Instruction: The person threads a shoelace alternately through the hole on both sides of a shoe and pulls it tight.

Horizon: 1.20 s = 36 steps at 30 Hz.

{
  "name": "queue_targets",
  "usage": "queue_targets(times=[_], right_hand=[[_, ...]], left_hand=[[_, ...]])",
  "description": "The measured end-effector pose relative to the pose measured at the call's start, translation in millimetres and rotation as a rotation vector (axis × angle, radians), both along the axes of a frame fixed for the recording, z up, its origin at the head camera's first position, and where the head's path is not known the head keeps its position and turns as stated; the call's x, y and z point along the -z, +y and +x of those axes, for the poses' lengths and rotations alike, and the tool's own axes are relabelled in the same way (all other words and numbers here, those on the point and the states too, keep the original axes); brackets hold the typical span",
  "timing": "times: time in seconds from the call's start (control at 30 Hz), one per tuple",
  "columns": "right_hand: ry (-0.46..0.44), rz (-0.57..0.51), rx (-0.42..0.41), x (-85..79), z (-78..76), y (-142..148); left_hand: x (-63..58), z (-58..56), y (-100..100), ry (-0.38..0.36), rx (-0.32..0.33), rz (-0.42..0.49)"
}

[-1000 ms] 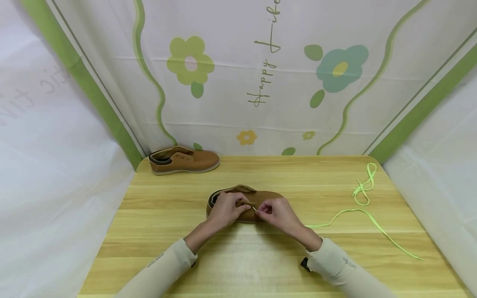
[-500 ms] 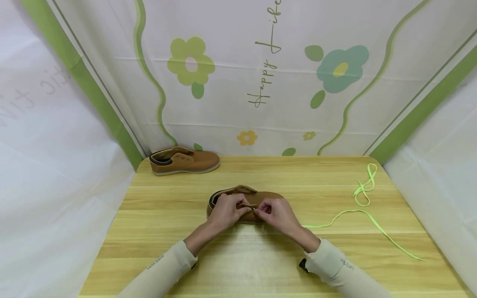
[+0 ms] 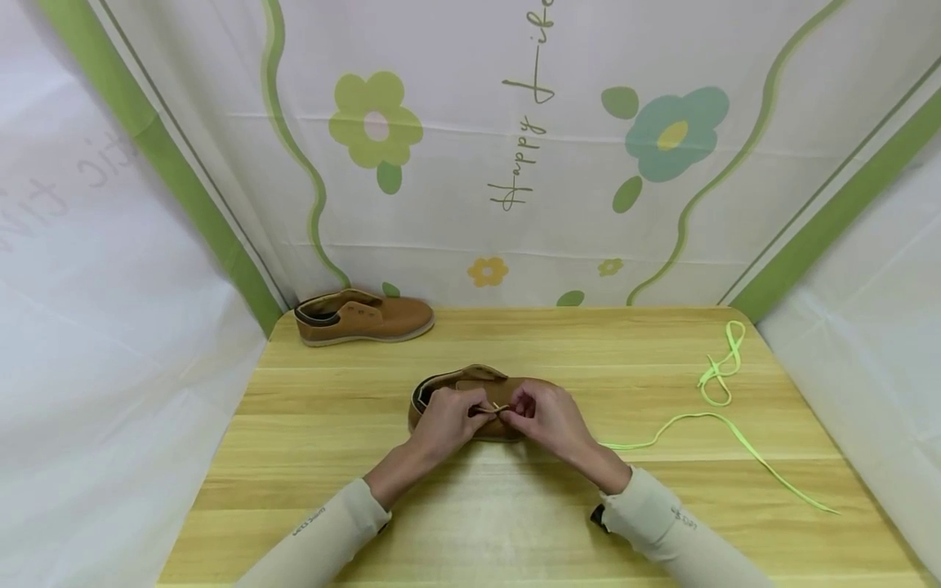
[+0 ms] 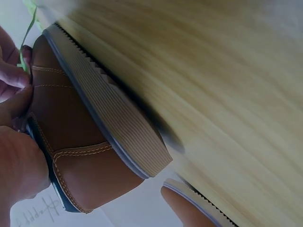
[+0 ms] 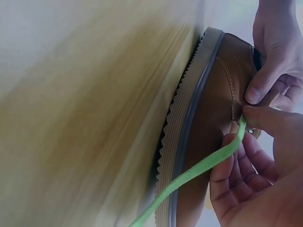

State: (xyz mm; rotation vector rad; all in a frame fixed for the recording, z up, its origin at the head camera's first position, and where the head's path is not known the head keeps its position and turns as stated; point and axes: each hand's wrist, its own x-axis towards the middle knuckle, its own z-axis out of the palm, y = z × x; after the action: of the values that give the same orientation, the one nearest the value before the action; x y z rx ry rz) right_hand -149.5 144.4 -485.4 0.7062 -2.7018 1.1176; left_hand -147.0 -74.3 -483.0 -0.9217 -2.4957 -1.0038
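Note:
A brown leather lace-up shoe [image 4: 61,109] stands on the table, toe to the right in the head view. My left hand [image 3: 443,422] pinches the edge of its near eyelet flap between thumb and fingers. Close beside it, my right hand [image 3: 551,420] pinches a bright green shoelace [image 5: 203,163] at an eyelet of that flap. The lace tip [image 3: 496,405] shows on the inner side of the flap. In the right wrist view the lace runs down from the right fingertips across the side of the shoe.
A second brown shoe [image 3: 390,317], with no lace in it, stands at the table's back left. Another green lace [image 3: 716,377] lies looped at the back right. The first lace's long tail [image 3: 742,441] trails over the right side of the wooden table [image 3: 294,490].
The lace tip, earlier on the outer side of the flap, now shows on its inner side. My right fingers have come closer to the flap; the left hand has barely moved.

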Motion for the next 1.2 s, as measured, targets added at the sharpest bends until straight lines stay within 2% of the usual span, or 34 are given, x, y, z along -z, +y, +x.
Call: queue_targets(times=[0.17,0.33,0.53,0.63,0.87,1.0,1.2], right_hand=[[0.012,0.023,-0.042,-0.7,-2.7,0.2],[0.007,0.024,-0.112,-2.7,-5.0,0.9],[-0.034,-0.008,-0.154,-4.5,-7.2,2.4],[-0.076,-0.026,-0.166,-5.2,-8.2,3.2],[-0.240,-0.100,-0.193,-9.9,-8.5,6.0],[-0.317,-0.138,-0.179,-9.7,-9.3,6.7],[-0.347,-0.131,-0.136,-9.5,-11.5,4.8]], left_hand=[[0.9,0.4,-0.3,0.068,0.021,-0.009],[2.1,0.4,-1.1,0.084,0.040,-0.017],[1.4,0.0,-1.6,0.092,0.051,-0.027],[1.8,-0.3,-1.3,0.094,0.054,-0.023],[1.9,0.6,-1.4,0.086,0.054,-0.016],[2.3,0.6,-1.4,0.088,0.059,-0.018],[4.0,0.2,-1.5,0.088,0.061,-0.018]])
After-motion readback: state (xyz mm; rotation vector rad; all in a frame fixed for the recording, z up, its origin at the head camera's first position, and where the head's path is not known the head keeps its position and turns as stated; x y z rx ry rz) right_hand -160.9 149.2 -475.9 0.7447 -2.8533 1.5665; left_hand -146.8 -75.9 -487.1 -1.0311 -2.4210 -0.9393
